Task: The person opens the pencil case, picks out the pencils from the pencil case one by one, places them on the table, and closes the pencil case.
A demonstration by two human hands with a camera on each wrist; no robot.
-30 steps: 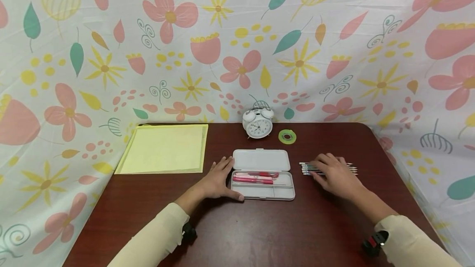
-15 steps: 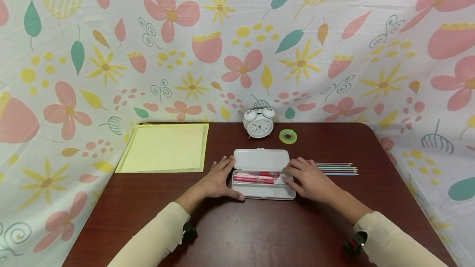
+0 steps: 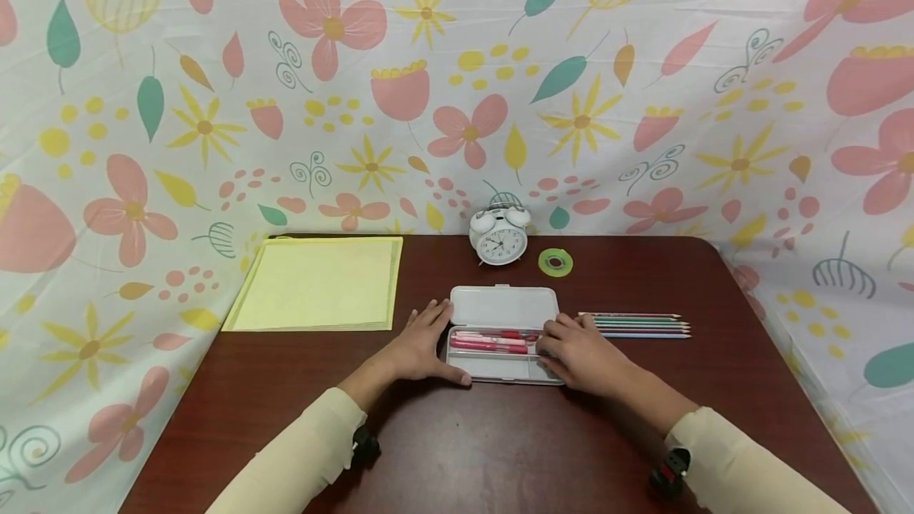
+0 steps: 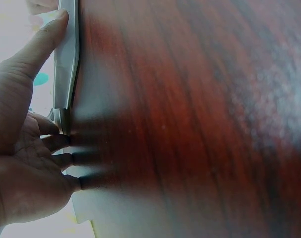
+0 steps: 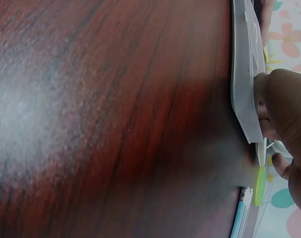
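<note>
In the head view a white pencil case (image 3: 489, 369) lies with its lid (image 3: 503, 305) folded back, red and pink pens (image 3: 489, 344) in its rear compartment. My left hand (image 3: 417, 347) rests at the case's left end, fingers spread on the table and thumb along the front corner. The left wrist view shows that thumb (image 4: 54, 32) against the case's side. My right hand (image 3: 585, 355) reaches over the right end, bent fingers inside the case. Their tips are hidden, so I cannot tell what they hold. Several colored pencils (image 3: 643, 325) lie side by side just beyond this hand.
Yellow paper sheets (image 3: 321, 284) lie at the back left of the dark wood table (image 3: 457, 450). Behind the case stand a white alarm clock (image 3: 501, 240) and a green tape roll (image 3: 555, 262). A flowered cloth (image 3: 457, 86) hangs along the back and sides.
My right hand has moved left from over the pencils to the right end of the case, its fingers now inside. The left hand stays in place.
</note>
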